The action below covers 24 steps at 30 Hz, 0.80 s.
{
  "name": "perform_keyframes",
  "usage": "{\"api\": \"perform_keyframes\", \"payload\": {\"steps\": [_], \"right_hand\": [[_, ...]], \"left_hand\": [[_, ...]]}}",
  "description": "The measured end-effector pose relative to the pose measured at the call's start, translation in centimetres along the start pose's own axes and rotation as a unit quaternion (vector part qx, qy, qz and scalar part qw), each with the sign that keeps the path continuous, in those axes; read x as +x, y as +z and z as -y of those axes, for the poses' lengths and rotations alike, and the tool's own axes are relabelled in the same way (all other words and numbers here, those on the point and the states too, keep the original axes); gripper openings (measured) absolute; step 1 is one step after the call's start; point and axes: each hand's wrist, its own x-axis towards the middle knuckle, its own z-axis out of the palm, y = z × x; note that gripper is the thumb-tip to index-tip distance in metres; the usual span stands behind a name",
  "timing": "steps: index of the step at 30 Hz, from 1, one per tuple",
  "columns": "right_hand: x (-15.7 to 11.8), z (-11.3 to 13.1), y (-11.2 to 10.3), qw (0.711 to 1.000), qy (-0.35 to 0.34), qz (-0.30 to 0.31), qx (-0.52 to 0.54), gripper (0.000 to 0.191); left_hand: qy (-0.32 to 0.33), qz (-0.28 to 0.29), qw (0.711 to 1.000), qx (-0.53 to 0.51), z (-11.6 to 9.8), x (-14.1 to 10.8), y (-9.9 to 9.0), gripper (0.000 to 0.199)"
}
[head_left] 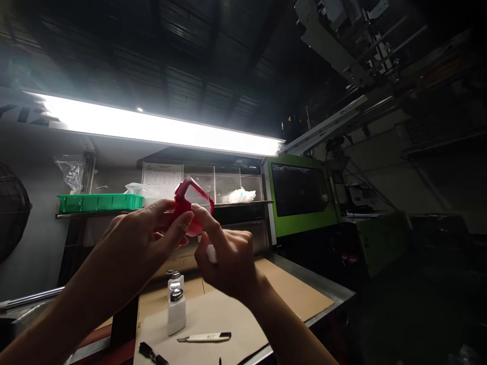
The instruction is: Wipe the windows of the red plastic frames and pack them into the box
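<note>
A red plastic part (pixel 195 226) with a frame-like upper edge is held up in front of the shelf, below the lit tube lamp. My left hand (pixel 152 230) grips it from the left, thumb in front and fingers behind. The index finger of my right hand (pixel 228 258) touches the front of the part. The other fingers of that hand are curled around a small white wad (pixel 212 253), which shows between them.
White bottles with metal caps (pixel 177 312), a craft knife (pixel 205 337) and a black pen-like tool (pixel 152 354) lie or stand on the cardboard-covered table (pixel 300 289). Behind are a green tray (pixel 101 203), a shelf and a green machine (pixel 304 223).
</note>
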Motion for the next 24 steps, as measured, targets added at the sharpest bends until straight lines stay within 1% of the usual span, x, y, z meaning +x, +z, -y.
{"api": "perform_keyframes", "payload": {"steps": [1, 3, 5, 6, 8, 9, 11, 13, 15, 17, 19, 21, 24], "right_hand": [[0.0, -0.4, 0.0, 1.000, 0.003, 0.002, -0.026, 0.039], [-0.2, -1.2, -0.2, 0.995, 0.011, 0.005, -0.097, 0.028], [-0.4, -1.8, -0.6, 0.988, 0.027, 0.001, -0.151, 0.024], [-0.6, -2.0, -0.7, 0.986, 0.036, -0.007, -0.160, 0.023], [-0.9, -1.9, -1.0, 0.989, 0.040, -0.024, -0.141, 0.026], [-1.0, -1.6, -1.0, 0.992, 0.031, -0.026, -0.123, 0.029], [-1.4, -1.0, -0.7, 0.995, -0.005, -0.012, -0.095, 0.037], [-1.9, -0.6, 0.1, 0.995, -0.029, 0.020, -0.092, 0.048], [-2.6, -0.6, 1.0, 0.993, -0.011, 0.050, -0.110, 0.058], [-3.1, -0.9, 1.9, 0.989, 0.019, 0.070, -0.133, 0.063], [-3.6, -1.2, 2.5, 0.985, 0.041, 0.076, -0.147, 0.065], [-3.9, -1.4, 2.9, 0.985, 0.053, 0.070, -0.147, 0.065], [-4.4, -1.4, 2.8, 0.989, 0.060, 0.057, -0.121, 0.064]], "left_hand": [[-0.001, 0.006, 1.000, 0.019, 0.0, 0.0, 0.0, 0.036], [-0.025, 0.009, 0.999, 0.043, 0.1, -0.2, -0.2, 0.039], [-0.060, 0.023, 0.997, 0.039, 0.3, -0.3, -0.3, 0.042], [-0.075, 0.034, 0.996, 0.032, 0.5, -0.3, -0.3, 0.045], [-0.090, 0.042, 0.995, 0.026, 0.9, -0.3, -0.2, 0.048], [-0.097, 0.042, 0.994, 0.028, 1.1, -0.3, -0.1, 0.050], [-0.113, 0.041, 0.993, 0.017, 1.5, -0.3, 0.2, 0.051], [-0.125, 0.044, 0.991, -0.026, 1.8, -0.4, 0.4, 0.049], [-0.137, 0.045, 0.985, -0.093, 2.1, -0.5, 0.4, 0.046], [-0.156, 0.049, 0.974, -0.154, 2.4, -0.8, 0.5, 0.044], [-0.184, 0.049, 0.962, -0.197, 2.7, -1.1, 0.5, 0.048], [-0.209, 0.032, 0.950, -0.230, 3.0, -1.5, 0.6, 0.053], [-0.230, 0.011, 0.935, -0.269, 3.5, -2.1, 0.8, 0.054]]}}
